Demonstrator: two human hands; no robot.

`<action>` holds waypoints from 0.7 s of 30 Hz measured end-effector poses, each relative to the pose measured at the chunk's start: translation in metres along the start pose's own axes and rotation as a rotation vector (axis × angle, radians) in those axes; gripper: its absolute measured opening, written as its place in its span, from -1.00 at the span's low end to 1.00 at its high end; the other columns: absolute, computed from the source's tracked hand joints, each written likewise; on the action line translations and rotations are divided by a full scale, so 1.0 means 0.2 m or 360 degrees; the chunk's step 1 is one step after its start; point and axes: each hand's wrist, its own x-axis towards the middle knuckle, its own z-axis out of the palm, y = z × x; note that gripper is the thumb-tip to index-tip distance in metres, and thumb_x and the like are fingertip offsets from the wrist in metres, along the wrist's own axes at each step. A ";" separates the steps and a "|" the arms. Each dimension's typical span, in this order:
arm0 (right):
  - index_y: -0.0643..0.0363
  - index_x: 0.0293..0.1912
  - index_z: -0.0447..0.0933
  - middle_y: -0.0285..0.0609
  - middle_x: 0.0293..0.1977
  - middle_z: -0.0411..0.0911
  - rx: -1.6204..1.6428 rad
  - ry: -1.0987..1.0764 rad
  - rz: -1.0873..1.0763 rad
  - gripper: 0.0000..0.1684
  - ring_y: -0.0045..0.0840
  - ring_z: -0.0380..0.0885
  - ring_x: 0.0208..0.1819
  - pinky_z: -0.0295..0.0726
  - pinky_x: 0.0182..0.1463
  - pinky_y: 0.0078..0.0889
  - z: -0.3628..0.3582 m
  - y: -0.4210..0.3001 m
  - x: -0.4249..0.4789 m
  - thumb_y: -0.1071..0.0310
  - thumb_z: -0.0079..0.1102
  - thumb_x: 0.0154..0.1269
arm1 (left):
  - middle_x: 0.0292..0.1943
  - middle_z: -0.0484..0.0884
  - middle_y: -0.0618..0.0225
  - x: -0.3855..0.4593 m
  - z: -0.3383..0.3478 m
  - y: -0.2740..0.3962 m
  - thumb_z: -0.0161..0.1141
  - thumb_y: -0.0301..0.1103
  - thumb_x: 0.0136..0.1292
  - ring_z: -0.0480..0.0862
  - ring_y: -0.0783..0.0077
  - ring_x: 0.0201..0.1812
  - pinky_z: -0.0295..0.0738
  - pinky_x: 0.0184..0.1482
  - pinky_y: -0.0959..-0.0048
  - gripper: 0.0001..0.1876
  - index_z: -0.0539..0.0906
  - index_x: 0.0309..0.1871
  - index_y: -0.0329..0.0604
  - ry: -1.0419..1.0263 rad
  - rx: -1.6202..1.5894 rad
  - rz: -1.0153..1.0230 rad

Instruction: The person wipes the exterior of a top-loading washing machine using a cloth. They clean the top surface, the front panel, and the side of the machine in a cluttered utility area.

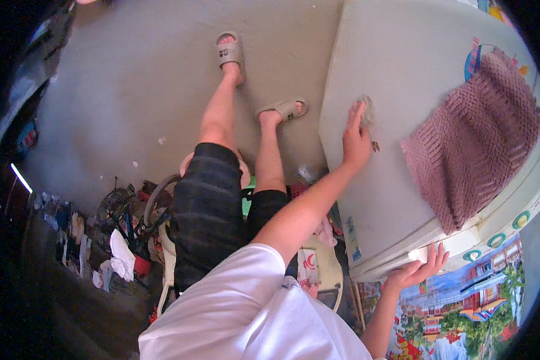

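Observation:
The fingers of my left hand (357, 137) lie over a small greyish wad (367, 110), a cloth or a scrubber, pressed to the broad pale face of what looks like a washing machine (387, 58). A small brown mark or scrap (375, 146) is beside that hand. My right hand (420, 267) is at the machine's edge near its round green-ringed knobs (496, 240), fingers spread, holding nothing visible. A mauve knitted or textured cloth (477, 139) drapes over the machine to the right of my left hand.
A cream plastic chair (330, 270) with a printed bag stands near my legs. Lower left, a bicycle (117, 202) and mixed clutter lie in shadow. A colourful landscape picture (468, 306) is beside the knobs. Grey floor (139, 90) extends around my slippers (231, 49).

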 end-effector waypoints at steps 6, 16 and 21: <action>0.25 0.26 0.46 0.12 0.35 0.35 -0.0054 -0.0011 0.0039 -0.30 0.12 0.13 0.47 0.02 0.52 0.33 -0.01 -0.03 0.00 -0.13 -0.32 0.55 | 0.40 0.47 0.02 0.38 -0.03 -0.17 0.08 -0.64 0.31 0.44 0.07 0.44 0.33 0.42 0.29 -0.34 0.35 0.50 -0.06 -0.0037 0.0110 -0.0280; 0.28 0.25 0.44 0.14 0.33 0.35 -0.0068 -0.0043 0.0055 -0.28 0.16 0.12 0.46 0.03 0.50 0.29 -0.01 -0.01 -0.01 -0.16 -0.30 0.54 | 0.52 0.29 0.01 -0.11 -0.10 0.18 0.06 -0.71 0.27 0.26 0.04 0.54 0.25 0.47 0.30 -0.26 0.34 0.53 0.04 -0.0267 0.0070 -0.0113; 0.28 0.25 0.44 0.14 0.30 0.38 -0.0047 -0.0020 -0.0003 -0.30 0.17 0.14 0.45 0.03 0.51 0.27 0.00 0.00 0.01 -0.13 -0.28 0.55 | 0.58 0.14 0.01 -0.48 -0.13 0.46 0.01 -0.75 0.26 0.02 -0.06 0.61 0.10 0.54 0.21 -0.26 0.32 0.53 0.00 -0.0394 -0.0159 -0.0223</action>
